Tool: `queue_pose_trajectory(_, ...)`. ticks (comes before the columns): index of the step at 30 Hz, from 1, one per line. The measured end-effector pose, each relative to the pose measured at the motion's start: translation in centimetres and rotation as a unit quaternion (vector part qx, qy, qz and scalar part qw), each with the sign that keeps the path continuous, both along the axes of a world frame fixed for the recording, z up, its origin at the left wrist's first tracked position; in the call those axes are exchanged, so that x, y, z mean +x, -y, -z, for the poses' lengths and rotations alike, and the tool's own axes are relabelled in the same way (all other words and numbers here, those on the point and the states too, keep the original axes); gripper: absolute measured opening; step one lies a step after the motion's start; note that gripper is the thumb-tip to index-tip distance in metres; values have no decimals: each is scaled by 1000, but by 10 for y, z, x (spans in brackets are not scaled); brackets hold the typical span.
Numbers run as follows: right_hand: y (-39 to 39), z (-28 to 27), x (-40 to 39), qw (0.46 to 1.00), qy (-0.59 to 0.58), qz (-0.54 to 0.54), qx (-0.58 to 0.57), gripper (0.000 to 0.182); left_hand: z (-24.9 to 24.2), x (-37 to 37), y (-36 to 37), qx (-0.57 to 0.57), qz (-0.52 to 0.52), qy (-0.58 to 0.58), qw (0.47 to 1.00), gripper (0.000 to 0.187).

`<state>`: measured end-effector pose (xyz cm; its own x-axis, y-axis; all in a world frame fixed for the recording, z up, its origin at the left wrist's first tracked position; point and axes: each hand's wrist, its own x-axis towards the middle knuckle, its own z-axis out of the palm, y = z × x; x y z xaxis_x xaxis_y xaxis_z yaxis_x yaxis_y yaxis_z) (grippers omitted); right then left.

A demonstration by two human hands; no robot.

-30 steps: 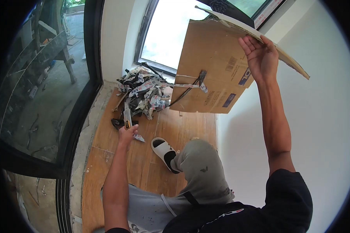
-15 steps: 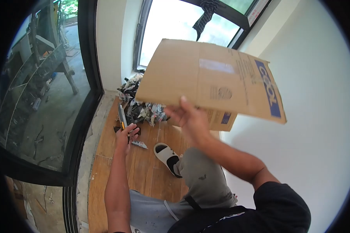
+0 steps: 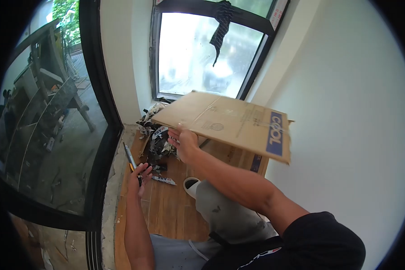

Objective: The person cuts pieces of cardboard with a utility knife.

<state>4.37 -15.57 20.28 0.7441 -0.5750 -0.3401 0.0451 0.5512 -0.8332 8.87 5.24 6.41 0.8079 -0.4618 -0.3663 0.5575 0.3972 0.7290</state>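
My right hand [image 3: 187, 143] grips the near left edge of a flat cardboard piece [image 3: 229, 118], thumb on top and fingers below. The cardboard is brown, held up off the floor, with a blue "COOL" label at its right end. My left hand [image 3: 139, 176] is closed around what looks like a utility knife [image 3: 129, 156], with a long grey upper part and a bit of orange, pointing up and away. Beside the left hand a strip of printed scrap [image 3: 164, 180] lies on the floor. Under the cardboard another brown carton [image 3: 255, 164] partly shows.
A heap of torn paper and dark scraps [image 3: 157, 139] sits below the window [image 3: 202, 54], where a dark striped cloth [image 3: 221, 27] hangs. To the left is a black-framed glass door [image 3: 94, 67]. A white wall [image 3: 346, 112] stands on the right, above the wooden floor [image 3: 180, 216].
The cardboard has dropped lower in view and tilted flatter, my right hand moving down and left with it. My left hand still holds the knife. The camera view has tipped upward.
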Motion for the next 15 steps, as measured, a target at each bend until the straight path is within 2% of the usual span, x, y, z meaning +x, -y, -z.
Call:
queue_pose_trajectory(1,4,7,5,1000,1,6,7,31,1,0,0,3,1,-3,1000,34)
queue_pose_trajectory(3,11,21,15,995,-90,17,33,31,3,-2,1,13,10,-3,1000,35)
queue_pose_trajectory(7,24,47,33,995,-90,26,33,30,12,-2,4,48,16,8,999,37)
queue_pose_trajectory(9,20,63,33,991,-123,-44,4,32,15,-1,4,66,20,8,998,36)
queue_pose_trajectory(10,12,63,29,991,-123,-41,8,32,13,-3,7,36,14,-21,999,35)
queue_pose_trajectory(12,-5,66,21,983,-128,-64,116,37,9,-9,18,14,16,-55,998,34)
queue_pose_trajectory(13,-6,77,27,982,-131,-55,125,37,6,-10,25,3,22,-49,999,36)
queue_pose_trajectory(15,-9,96,37,959,-55,-47,275,49,11,-13,38,-2,35,-48,998,37)
